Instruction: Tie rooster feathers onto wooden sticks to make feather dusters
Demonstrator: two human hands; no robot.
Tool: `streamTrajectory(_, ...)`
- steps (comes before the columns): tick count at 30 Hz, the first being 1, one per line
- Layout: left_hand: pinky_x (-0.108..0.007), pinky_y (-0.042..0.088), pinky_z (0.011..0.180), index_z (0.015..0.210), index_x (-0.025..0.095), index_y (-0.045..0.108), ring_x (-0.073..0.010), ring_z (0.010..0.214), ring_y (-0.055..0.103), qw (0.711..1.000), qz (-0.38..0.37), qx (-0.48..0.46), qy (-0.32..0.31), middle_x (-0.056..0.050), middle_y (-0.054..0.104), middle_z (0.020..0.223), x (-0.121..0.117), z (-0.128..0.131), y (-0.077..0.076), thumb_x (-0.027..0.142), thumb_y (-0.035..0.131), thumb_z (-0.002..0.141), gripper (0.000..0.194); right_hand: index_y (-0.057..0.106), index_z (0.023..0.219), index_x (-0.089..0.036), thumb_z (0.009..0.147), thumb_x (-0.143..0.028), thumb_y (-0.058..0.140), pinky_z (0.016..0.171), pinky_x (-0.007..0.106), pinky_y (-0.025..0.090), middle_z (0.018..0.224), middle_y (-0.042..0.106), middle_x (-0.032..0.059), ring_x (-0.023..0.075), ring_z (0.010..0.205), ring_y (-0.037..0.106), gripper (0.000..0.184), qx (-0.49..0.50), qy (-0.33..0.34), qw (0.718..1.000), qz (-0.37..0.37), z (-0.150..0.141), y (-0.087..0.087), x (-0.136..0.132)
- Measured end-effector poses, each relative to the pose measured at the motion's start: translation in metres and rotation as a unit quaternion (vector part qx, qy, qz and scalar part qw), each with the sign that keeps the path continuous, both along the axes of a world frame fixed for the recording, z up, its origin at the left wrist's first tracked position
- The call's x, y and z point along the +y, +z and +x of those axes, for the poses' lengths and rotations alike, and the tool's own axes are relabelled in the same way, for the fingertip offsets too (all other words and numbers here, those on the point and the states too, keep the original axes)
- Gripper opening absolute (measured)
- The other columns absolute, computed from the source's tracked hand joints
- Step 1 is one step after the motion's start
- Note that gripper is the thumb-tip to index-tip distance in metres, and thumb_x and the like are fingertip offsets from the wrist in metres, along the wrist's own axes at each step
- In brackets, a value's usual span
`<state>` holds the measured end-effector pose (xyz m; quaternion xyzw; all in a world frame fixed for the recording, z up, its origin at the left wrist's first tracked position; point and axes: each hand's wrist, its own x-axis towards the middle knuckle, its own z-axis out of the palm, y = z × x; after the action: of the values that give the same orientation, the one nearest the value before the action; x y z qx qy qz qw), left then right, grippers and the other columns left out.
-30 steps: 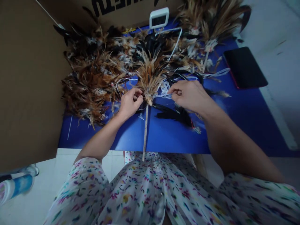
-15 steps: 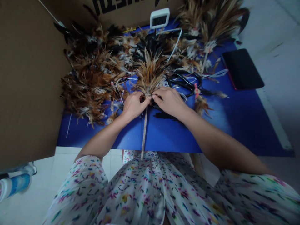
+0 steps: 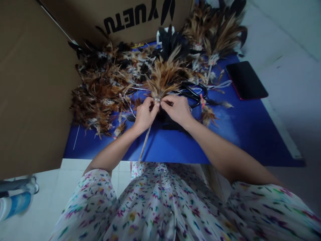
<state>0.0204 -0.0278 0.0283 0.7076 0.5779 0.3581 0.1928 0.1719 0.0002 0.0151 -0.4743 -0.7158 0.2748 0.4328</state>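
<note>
A feather duster lies on the blue table point(image 3: 245, 127): a fan of tan feathers point(image 3: 167, 75) bound to a thin stick point(image 3: 144, 145) that runs down toward my lap. My left hand point(image 3: 144, 115) is closed around the bound base of the feathers where stick and feathers meet. My right hand point(image 3: 177, 108) pinches the same base from the right side, its fingertips touching those of the left hand. White string trails around the binding. Dark feathers lie under my right hand.
A heap of brown and black loose feathers point(image 3: 100, 87) covers the left and back of the table. Black scissors point(image 3: 194, 92) lie just right of my hands, a dark phone point(image 3: 245, 80) farther right. Finished dusters point(image 3: 215, 33) lean at the back. Cardboard walls point(image 3: 30, 83) stand left and behind.
My right hand came in from the right to the base of the feather bundle, uncovering the scissors. Both hands now pinch the base together, and the stick has tilted slightly left.
</note>
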Motion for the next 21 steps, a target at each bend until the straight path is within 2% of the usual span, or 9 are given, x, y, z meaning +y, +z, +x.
streamTrajectory(4,-0.023,0.041,0.062,0.093,0.018,0.054,-0.0109,0.061,0.058,0.999,0.021,-0.05,0.007,0.001,0.065,0.071,-0.002,0.007,0.0,0.031,0.055,0.09,0.014,0.071,0.074,-0.017,0.079,-0.018,0.059,0.069,0.029,0.043,0.075,0.069,0.0029,0.0158,0.07,0.06,0.013,0.059,0.0,0.998,0.033,0.001,0.0,0.0)
streamTrajectory(7,-0.023,0.044,0.065,0.095,0.018,0.053,-0.0113,0.066,0.062,0.993,0.018,-0.114,0.002,0.0,0.067,0.076,-0.002,0.009,-0.001,0.033,0.055,0.09,0.016,0.07,0.074,-0.018,0.079,-0.021,0.059,0.071,0.03,0.044,0.075,0.068,0.0024,0.016,0.072,0.059,0.012,0.09,0.007,0.995,0.052,0.002,0.0,0.0)
streamTrajectory(13,-0.026,0.051,0.066,0.093,0.018,0.053,-0.0122,0.064,0.064,0.961,-0.005,-0.276,-0.007,-0.001,0.067,0.075,0.003,0.007,-0.001,0.042,0.064,0.083,0.028,0.071,0.083,-0.019,0.079,-0.026,0.063,0.074,0.033,0.049,0.081,0.064,0.0035,0.0174,0.078,0.06,0.011,0.135,0.039,0.988,0.059,0.0,0.003,-0.001)
streamTrajectory(15,-0.026,0.051,0.065,0.09,0.018,0.054,-0.0119,0.062,0.063,0.944,-0.009,-0.331,-0.014,0.0,0.066,0.073,0.004,0.005,0.002,0.044,0.068,0.08,0.032,0.07,0.089,-0.02,0.078,-0.029,0.065,0.071,0.033,0.051,0.088,0.064,0.0039,0.0171,0.079,0.061,0.015,0.166,0.06,0.984,0.03,-0.001,0.003,-0.002)
streamTrajectory(17,-0.027,0.052,0.066,0.087,0.018,0.054,-0.0116,0.062,0.063,0.926,-0.021,-0.377,-0.019,-0.001,0.067,0.074,0.004,0.004,0.006,0.044,0.071,0.077,0.033,0.067,0.097,-0.021,0.076,-0.032,0.068,0.062,0.03,0.051,0.091,0.064,0.0036,0.0149,0.072,0.061,0.023,0.21,0.093,0.973,-0.031,-0.002,0.004,-0.003)
streamTrajectory(19,-0.027,0.053,0.068,0.086,0.017,0.055,-0.0117,0.065,0.065,0.91,-0.038,-0.412,-0.017,-0.001,0.068,0.076,0.003,0.003,0.011,0.043,0.073,0.076,0.033,0.064,0.103,-0.02,0.075,-0.033,0.07,0.054,0.026,0.048,0.084,0.064,0.0016,0.0115,0.061,0.058,0.031,0.24,0.121,0.959,-0.093,-0.002,0.005,-0.004)
streamTrajectory(21,-0.027,0.054,0.069,0.087,0.017,0.055,-0.0117,0.067,0.066,0.898,-0.058,-0.436,-0.011,-0.002,0.069,0.077,0.002,0.001,0.016,0.041,0.073,0.076,0.032,0.064,0.104,-0.019,0.075,-0.032,0.07,0.052,0.024,0.045,0.075,0.062,-0.0004,0.0096,0.056,0.054,0.032,0.241,0.128,0.955,-0.113,0.0,0.007,-0.004)
